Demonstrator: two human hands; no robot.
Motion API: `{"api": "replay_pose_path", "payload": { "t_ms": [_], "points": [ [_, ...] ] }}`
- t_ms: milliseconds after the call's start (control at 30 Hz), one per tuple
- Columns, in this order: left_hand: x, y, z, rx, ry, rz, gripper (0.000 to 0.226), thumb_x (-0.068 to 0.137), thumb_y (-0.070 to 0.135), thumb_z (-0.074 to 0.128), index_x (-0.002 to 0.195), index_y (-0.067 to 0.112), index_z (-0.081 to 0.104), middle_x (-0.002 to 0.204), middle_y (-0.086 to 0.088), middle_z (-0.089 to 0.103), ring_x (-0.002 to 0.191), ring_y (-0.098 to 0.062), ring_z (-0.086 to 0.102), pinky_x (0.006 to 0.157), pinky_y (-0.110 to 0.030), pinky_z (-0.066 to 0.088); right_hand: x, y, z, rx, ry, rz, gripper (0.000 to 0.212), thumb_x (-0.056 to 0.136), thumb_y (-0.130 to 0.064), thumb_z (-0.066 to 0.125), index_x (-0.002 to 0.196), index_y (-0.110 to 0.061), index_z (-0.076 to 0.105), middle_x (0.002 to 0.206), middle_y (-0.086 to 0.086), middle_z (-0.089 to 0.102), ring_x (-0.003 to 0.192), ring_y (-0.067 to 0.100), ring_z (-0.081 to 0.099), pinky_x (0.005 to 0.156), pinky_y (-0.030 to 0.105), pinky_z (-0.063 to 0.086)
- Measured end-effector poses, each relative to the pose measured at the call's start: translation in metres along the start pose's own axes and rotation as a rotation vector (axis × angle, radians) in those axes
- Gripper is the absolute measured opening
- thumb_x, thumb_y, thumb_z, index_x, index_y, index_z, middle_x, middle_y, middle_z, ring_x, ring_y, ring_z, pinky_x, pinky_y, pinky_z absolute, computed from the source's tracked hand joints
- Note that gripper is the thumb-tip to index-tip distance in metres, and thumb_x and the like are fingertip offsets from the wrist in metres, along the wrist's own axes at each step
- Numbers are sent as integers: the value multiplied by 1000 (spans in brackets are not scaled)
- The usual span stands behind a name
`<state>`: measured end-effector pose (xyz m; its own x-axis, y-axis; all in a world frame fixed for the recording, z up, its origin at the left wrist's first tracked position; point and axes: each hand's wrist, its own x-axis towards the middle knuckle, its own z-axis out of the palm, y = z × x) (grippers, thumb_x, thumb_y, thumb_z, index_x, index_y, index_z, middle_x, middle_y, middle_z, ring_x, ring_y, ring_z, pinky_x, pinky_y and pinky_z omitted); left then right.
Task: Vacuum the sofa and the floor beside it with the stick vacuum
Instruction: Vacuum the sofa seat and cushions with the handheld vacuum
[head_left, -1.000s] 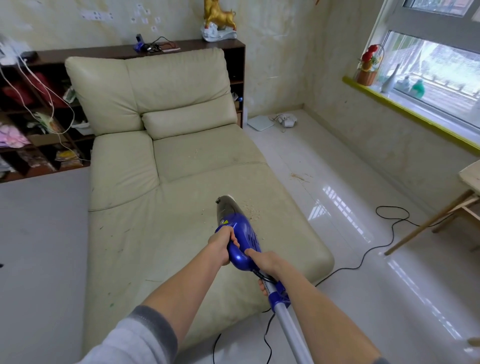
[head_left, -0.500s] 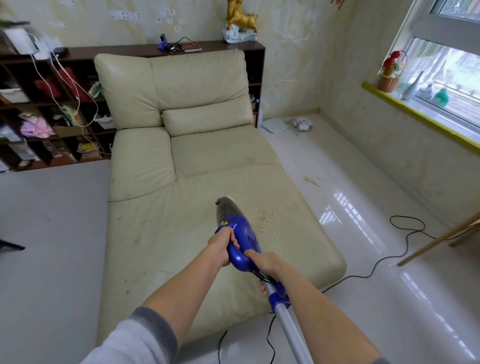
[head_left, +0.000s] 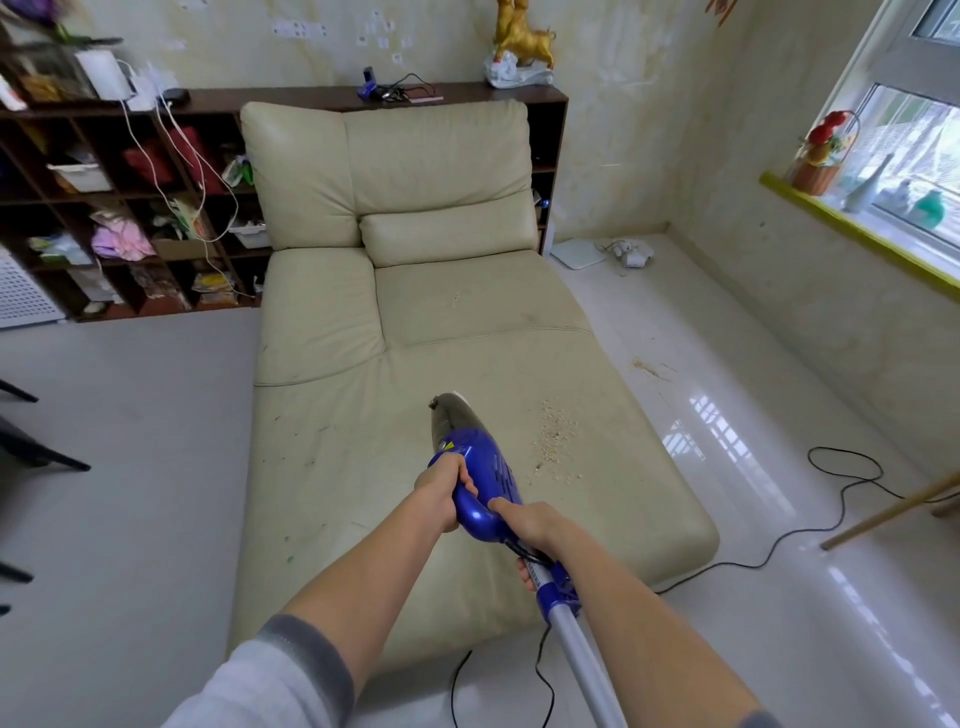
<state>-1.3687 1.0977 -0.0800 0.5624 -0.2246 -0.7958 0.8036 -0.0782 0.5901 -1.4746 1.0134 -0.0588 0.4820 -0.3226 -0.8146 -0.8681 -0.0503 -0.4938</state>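
Because the vacuum (head_left: 475, 470) is rigid and probably top-heavy at its blue motor body, both hands hold there: left hand (head_left: 442, 489) wraps the handle, right hand (head_left: 525, 524) grips just behind, above the sofa (head_left: 363, 467), crumbs (head_left: 556, 439) beside.

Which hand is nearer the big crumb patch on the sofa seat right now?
Right. The right hand grips the vacuum at the rear of its handle, just below-left of the crumb patch. The left hand holds the vacuum's far side, farther left of the crumbs.
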Motion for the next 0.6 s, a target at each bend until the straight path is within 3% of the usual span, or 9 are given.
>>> {"api": "replay_pose_path", "payload": {
  "t_ms": [167,467,600],
  "points": [
    [-1,-1,-16,-26,-4,-3,17,67,-1,42,56,11,38,42,-1,41,37,-14,38,43,-21,37,-2,-2,13,-22,3,6,47,90,-49,49,96,-2,49,63,14,55,46,23,52,53,30,49],
    [-5,-2,-47,-55,-9,-8,16,68,0,43,58,12,39,42,0,43,37,-13,39,45,-22,37,-7,-7,39,-35,-7,-9,44,90,-48,49,89,-4,47,62,13,53,44,22,50,51,28,48],
    [-7,-2,-64,-64,-14,-14,16,68,0,44,59,12,40,44,0,44,38,-13,40,45,-22,38,-10,-11,54,-49,-13,0,48,88,-49,49,97,-3,49,60,12,53,44,21,50,51,27,48]
  ]
}}
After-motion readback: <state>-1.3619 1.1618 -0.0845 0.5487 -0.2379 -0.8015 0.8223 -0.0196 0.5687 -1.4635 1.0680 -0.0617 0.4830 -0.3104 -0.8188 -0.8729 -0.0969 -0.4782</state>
